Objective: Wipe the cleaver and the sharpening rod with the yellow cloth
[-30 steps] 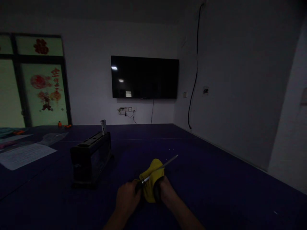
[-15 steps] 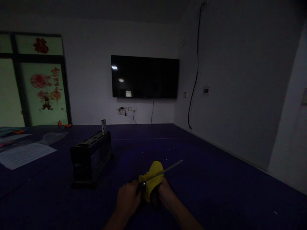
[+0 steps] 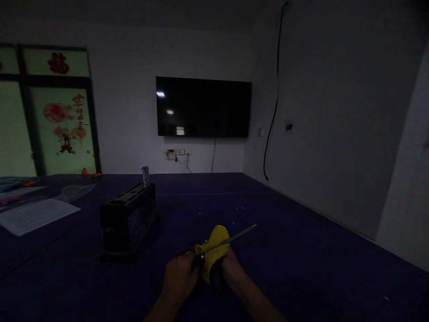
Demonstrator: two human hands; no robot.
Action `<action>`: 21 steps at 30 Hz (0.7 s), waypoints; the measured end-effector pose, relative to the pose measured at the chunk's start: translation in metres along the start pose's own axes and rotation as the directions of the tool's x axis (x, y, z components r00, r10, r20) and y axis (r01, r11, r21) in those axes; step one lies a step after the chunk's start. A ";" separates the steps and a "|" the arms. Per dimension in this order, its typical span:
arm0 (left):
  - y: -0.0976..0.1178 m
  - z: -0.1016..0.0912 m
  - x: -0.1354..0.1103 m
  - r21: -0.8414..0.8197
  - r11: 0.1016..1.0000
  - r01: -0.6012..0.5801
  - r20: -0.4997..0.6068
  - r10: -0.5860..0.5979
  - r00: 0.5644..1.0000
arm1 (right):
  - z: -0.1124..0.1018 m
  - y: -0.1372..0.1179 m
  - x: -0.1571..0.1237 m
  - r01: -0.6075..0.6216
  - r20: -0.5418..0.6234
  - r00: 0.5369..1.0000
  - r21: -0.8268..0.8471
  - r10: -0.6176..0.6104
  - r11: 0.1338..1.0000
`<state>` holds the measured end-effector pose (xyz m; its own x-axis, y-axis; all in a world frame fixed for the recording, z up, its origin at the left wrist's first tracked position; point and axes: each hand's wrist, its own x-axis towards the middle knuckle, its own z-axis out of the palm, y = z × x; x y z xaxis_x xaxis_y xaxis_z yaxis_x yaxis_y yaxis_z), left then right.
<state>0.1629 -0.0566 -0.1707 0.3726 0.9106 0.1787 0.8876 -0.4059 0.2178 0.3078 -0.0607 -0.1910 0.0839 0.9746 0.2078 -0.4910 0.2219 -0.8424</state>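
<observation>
My left hand (image 3: 179,277) is closed round the dark handle of a knife (image 3: 244,232), whose narrow blade points right and slightly up. A folded yellow cloth (image 3: 216,243) lies against the blade, partly behind it. My right hand (image 3: 233,268) is closed behind the cloth, gripping it; most of its fingers are hidden. Something dark shows below the cloth, too dim to make out. To the left of my hands stands a black box-shaped holder (image 3: 127,221) with openings along its top. A pale, dark-patterned upright piece (image 3: 145,176) sticks up from its far end.
The table (image 3: 284,250) has a dark blue-purple top with small white scraps on it. Printed paper (image 3: 36,217) and clear plastic (image 3: 73,192) lie at the left. Small orange items (image 3: 96,175) sit at the far left edge. A television (image 3: 203,107) hangs beyond.
The view has shifted very slightly. My hands, the knife and the yellow cloth stay in almost the same position.
</observation>
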 end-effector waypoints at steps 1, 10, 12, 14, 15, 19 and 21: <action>0.000 0.000 0.000 0.000 1.000 -0.002 0.000 0.002 1.000 | -0.001 0.001 0.001 0.001 -0.005 1.000 0.004 -0.001 1.000; -0.001 0.001 0.000 -0.025 0.999 -0.024 -0.006 0.024 1.000 | -0.002 0.000 0.001 -0.018 0.002 1.000 -0.023 0.018 1.000; 0.000 0.000 0.000 -0.027 0.999 -0.021 0.001 0.021 1.000 | -0.001 -0.001 0.000 -0.016 0.011 1.000 -0.033 0.017 0.999; 0.000 0.000 0.000 -0.033 0.999 -0.016 0.002 0.016 1.000 | -0.001 -0.001 0.001 -0.003 0.018 1.000 -0.043 0.003 0.999; 0.000 0.001 0.000 -0.035 0.999 -0.015 -0.002 0.015 1.000 | -0.002 -0.001 0.001 0.004 0.019 1.000 -0.051 -0.003 0.999; -0.001 0.003 0.001 -0.036 0.999 -0.018 -0.013 0.018 1.000 | -0.004 0.001 0.001 0.019 0.007 1.000 -0.063 -0.019 0.998; -0.002 0.005 0.002 -0.033 0.999 -0.014 -0.010 0.014 1.000 | -0.005 0.002 0.001 0.033 0.007 0.999 -0.056 -0.033 0.998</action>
<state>0.1632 -0.0535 -0.1751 0.3820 0.9041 0.1914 0.8728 -0.4210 0.2468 0.3115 -0.0587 -0.1949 0.0941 0.9665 0.2389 -0.4387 0.2557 -0.8615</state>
